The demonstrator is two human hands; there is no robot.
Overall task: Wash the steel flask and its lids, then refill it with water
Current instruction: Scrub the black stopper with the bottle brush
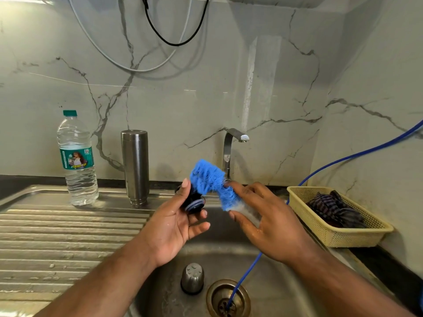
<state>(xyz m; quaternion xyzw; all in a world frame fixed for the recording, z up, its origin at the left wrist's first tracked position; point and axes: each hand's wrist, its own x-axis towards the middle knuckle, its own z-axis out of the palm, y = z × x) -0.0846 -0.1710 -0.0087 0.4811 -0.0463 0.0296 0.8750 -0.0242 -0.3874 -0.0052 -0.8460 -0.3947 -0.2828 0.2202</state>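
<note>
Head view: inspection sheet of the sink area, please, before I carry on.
Surface: ridged steel drainboard; basin beside it.
Job's things: steel flask inverted on the drainboard; steel cap in the basin near the drain; black inner lid in hand.
Clutter: water bottle left of the flask; yellow basket holding striped cloth.
Hands: left hand holds the inner lid; right hand holds blue scrubber.
Cables: blue hose runs into the drain; black cable, white tubes on wall.
Surroundings: tap, no running water seen.

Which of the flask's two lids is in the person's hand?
The black inner lid, gripped in the left hand near the blue scrubber; the steel cap stands in the sink basin beside the drain.
</note>
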